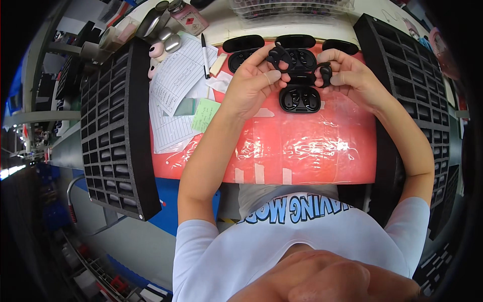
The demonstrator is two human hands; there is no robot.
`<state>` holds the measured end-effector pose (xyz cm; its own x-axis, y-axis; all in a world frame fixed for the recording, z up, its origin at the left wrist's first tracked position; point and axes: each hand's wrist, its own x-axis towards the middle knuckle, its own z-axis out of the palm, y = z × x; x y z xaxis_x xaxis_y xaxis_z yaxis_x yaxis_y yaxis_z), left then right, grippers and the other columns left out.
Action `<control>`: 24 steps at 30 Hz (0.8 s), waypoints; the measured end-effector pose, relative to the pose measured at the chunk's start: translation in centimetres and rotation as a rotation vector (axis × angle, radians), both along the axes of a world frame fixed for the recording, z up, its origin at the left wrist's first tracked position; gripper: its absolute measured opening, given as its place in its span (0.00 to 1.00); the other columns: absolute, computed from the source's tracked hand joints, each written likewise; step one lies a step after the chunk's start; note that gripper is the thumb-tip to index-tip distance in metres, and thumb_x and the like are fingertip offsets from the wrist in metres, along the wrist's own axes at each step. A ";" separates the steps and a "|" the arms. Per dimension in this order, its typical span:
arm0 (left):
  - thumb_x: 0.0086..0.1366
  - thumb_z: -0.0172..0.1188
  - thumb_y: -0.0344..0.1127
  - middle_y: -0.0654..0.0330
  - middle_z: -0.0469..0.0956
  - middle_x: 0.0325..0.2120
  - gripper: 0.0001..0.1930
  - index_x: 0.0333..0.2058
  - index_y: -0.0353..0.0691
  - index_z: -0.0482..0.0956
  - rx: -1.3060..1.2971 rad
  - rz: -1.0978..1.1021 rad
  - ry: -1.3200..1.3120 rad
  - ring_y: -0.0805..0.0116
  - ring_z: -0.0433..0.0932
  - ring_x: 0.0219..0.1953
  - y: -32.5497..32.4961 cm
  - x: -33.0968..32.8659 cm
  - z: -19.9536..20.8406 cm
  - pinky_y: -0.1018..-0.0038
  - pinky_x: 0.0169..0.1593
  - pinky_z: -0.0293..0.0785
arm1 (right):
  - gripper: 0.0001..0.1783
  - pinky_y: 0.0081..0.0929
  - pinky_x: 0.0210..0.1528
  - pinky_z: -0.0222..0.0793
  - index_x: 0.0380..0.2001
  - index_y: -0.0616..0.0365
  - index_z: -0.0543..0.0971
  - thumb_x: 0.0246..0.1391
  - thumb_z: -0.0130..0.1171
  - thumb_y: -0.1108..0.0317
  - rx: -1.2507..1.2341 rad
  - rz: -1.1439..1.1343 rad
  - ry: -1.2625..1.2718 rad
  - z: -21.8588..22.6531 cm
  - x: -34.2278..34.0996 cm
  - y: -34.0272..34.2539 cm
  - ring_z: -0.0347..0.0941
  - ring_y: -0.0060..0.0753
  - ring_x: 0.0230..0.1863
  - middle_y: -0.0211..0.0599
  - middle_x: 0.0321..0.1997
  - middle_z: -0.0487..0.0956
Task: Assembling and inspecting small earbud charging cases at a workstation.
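Note:
Between the fingers of my left hand (255, 83) is a black ear-hook earbud (277, 55), its curved hook pointing up. My right hand (350, 78) pinches a second black earbud (326, 74) at about the same height. Both are held over a row of open black charging cases. Just below them an open case (300, 99) lies on the red mat (302, 151), with dark hollows showing inside. Behind my left hand stands another open case (244, 59); a further one (302, 59) sits between my hands. The lid of one more case (340, 47) shows behind my right hand, which hides its base.
Black foam trays with many compartments flank the mat, one on the left (114, 126) and one on the right (412, 85). Printed sheets (176, 83), a pen (205, 56) and a green note (205, 115) lie at the left. A pink-filled bottle (188, 17) and a clear plastic tray (292, 10) stand at the back.

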<state>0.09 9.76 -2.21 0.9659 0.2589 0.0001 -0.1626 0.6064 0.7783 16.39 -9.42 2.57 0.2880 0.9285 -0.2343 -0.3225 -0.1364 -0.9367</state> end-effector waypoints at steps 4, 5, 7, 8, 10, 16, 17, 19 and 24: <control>0.60 0.53 0.18 0.57 0.77 0.39 0.28 0.60 0.37 0.64 0.026 0.034 0.041 0.67 0.79 0.36 -0.2 0.2 0.4 0.75 0.41 0.78 | 0.22 0.22 0.45 0.75 0.49 0.58 0.69 0.47 0.49 0.82 0.019 -0.012 0.033 -0.3 0.4 0.2 0.75 0.28 0.44 0.36 0.43 0.75; 0.60 0.53 0.18 0.57 0.77 0.39 0.28 0.60 0.37 0.64 0.023 0.029 0.046 0.67 0.79 0.36 -0.3 0.2 0.4 0.75 0.41 0.78 | 0.22 0.22 0.45 0.75 0.49 0.58 0.69 0.47 0.49 0.82 0.016 -0.017 0.039 -0.3 0.4 0.1 0.75 0.28 0.44 0.36 0.43 0.75; 0.60 0.53 0.18 0.57 0.77 0.39 0.27 0.58 0.36 0.65 0.041 0.049 0.035 0.68 0.79 0.36 -0.4 0.2 0.6 0.75 0.40 0.79 | 0.22 0.22 0.47 0.75 0.50 0.58 0.68 0.49 0.49 0.82 0.017 -0.020 0.079 -0.3 0.5 0.2 0.75 0.28 0.45 0.36 0.43 0.75; 0.60 0.53 0.18 0.57 0.77 0.39 0.27 0.58 0.36 0.65 0.040 0.047 0.036 0.68 0.79 0.36 -0.3 0.2 0.7 0.75 0.40 0.79 | 0.22 0.22 0.47 0.75 0.50 0.58 0.68 0.49 0.49 0.82 0.016 -0.022 0.080 -0.4 0.6 0.2 0.75 0.28 0.45 0.36 0.43 0.75; 0.59 0.54 0.18 0.58 0.78 0.38 0.26 0.58 0.35 0.66 0.045 0.051 0.026 0.70 0.79 0.36 -0.3 0.2 0.7 0.76 0.40 0.78 | 0.23 0.22 0.48 0.75 0.51 0.58 0.68 0.49 0.49 0.82 0.011 -0.006 0.115 -0.5 0.8 0.2 0.75 0.28 0.45 0.37 0.43 0.75; 0.58 0.55 0.18 0.59 0.79 0.38 0.27 0.58 0.35 0.65 0.094 0.051 -0.007 0.73 0.77 0.37 -0.1 0.2 0.4 0.78 0.42 0.74 | 0.24 0.22 0.47 0.75 0.52 0.60 0.67 0.49 0.47 0.84 0.022 -0.010 0.100 -0.8 0.6 0.2 0.75 0.29 0.45 0.38 0.43 0.75; 0.58 0.55 0.18 0.59 0.79 0.38 0.27 0.58 0.35 0.65 0.090 0.047 -0.007 0.73 0.77 0.37 -0.1 0.2 0.3 0.78 0.42 0.74 | 0.24 0.22 0.47 0.75 0.52 0.60 0.67 0.49 0.47 0.84 0.018 -0.013 0.100 -0.7 0.6 0.3 0.75 0.29 0.45 0.38 0.43 0.75; 0.58 0.55 0.18 0.59 0.79 0.38 0.28 0.59 0.35 0.65 0.107 0.054 -0.012 0.73 0.77 0.37 -0.2 0.2 0.2 0.78 0.42 0.73 | 0.24 0.23 0.47 0.75 0.53 0.61 0.67 0.50 0.46 0.84 0.029 -0.022 0.100 -0.6 0.5 0.2 0.75 0.30 0.45 0.39 0.43 0.75; 0.58 0.56 0.18 0.59 0.78 0.39 0.28 0.59 0.35 0.64 0.107 0.050 0.002 0.73 0.76 0.37 -0.2 0.3 0.0 0.78 0.42 0.73 | 0.24 0.23 0.47 0.75 0.53 0.61 0.67 0.50 0.47 0.84 0.040 -0.027 0.125 -0.8 0.7 0.2 0.75 0.30 0.46 0.39 0.44 0.75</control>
